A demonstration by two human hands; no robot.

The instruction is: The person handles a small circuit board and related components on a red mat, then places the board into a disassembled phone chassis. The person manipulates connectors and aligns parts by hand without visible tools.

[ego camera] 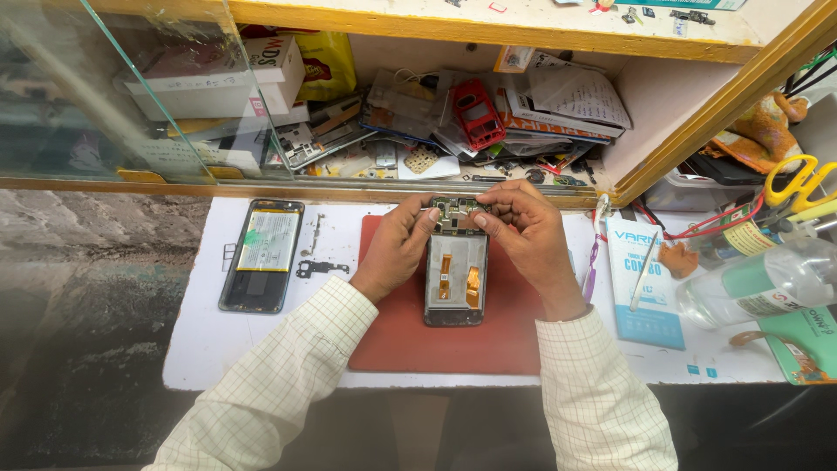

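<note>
An opened phone frame with orange flex cables lies on a red mat in the middle of the white work surface. My left hand grips the frame's upper left edge. My right hand pinches the top right, where the circuit board shows between my fingertips. Both hands touch the top of the phone frame. To the left lies a second phone body with its battery exposed, and a small black bracket rests beside it.
A glass-fronted shelf behind holds boxes, papers, a red phone frame and loose parts. At right are a blue-and-white packet, a clear plastic bottle, yellow scissors and red wires. A glass pane stands at left.
</note>
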